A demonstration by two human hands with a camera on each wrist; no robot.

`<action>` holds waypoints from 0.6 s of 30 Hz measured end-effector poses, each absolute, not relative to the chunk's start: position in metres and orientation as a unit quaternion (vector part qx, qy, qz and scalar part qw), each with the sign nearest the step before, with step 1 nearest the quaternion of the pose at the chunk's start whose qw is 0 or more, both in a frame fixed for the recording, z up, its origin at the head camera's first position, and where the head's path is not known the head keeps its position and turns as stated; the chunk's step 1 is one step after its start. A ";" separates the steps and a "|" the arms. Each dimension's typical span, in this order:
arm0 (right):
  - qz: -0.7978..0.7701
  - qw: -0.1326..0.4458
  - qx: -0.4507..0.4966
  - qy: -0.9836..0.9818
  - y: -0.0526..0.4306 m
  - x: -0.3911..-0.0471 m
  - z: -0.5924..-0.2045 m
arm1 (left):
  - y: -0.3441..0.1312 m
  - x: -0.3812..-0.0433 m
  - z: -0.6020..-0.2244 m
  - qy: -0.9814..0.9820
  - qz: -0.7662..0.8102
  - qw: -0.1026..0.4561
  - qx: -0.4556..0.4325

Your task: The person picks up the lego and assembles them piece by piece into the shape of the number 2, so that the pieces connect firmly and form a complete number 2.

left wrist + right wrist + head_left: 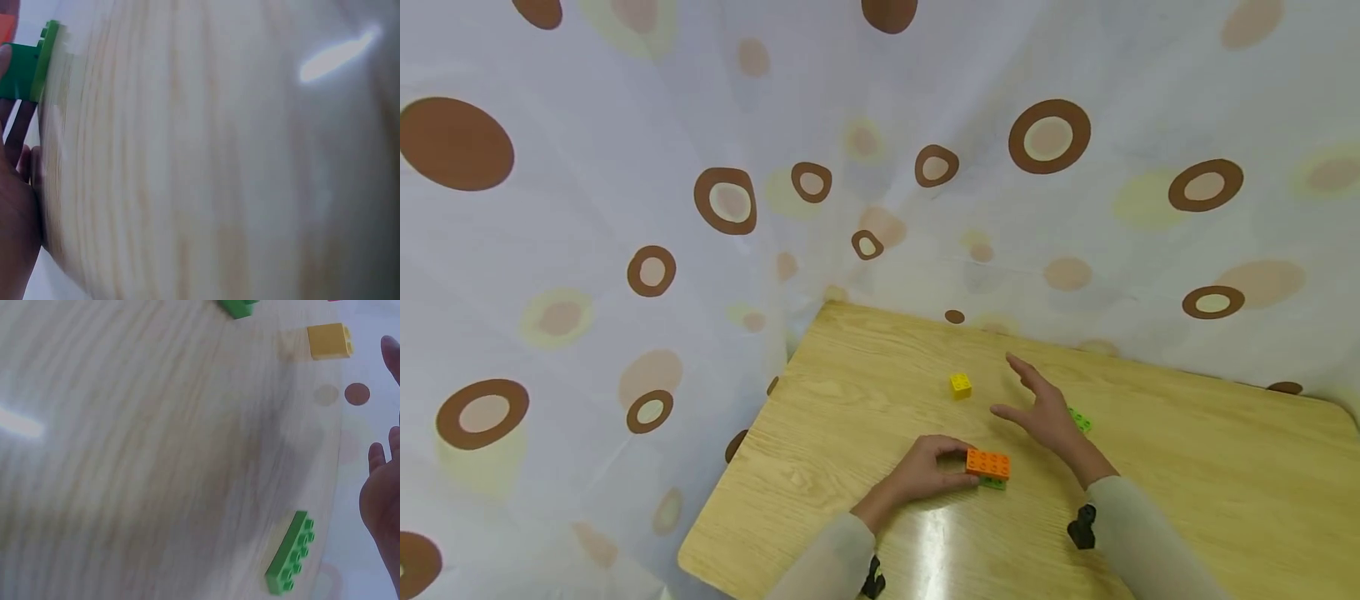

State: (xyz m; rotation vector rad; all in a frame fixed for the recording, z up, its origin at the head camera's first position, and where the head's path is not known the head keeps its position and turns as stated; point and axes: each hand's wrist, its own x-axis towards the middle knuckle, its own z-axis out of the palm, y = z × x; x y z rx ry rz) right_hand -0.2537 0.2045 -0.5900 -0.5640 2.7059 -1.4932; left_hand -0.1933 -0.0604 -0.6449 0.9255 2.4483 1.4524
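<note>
My left hand (pixel 925 469) pinches a small stack of toy building bricks at its left end, thumb in front and fingers behind. The top piece is an orange brick (pixel 988 463) with studs. Beneath it sits a green brick (pixel 994 482), its studs partly showing. In the left wrist view, a darker green brick (pixel 20 72) joins a light green piece (pixel 45 62) close to the tabletop. My right hand (pixel 1047 412) hovers with fingers spread and holds nothing. It is between a yellow brick (pixel 960 386) and a light green brick (pixel 1080 419), which it partly hides.
The bricks are on a wooden table (pixel 820 450) with rounded corners. A white sheet (pixel 970 100) with brown spots hangs behind and to the left, along the table's edges. Light glares off the front of the tabletop.
</note>
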 end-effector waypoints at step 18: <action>-0.514 0.055 -0.179 0.837 0.147 -0.298 -0.616 | -0.067 -0.190 -0.643 0.853 0.406 0.072 0.319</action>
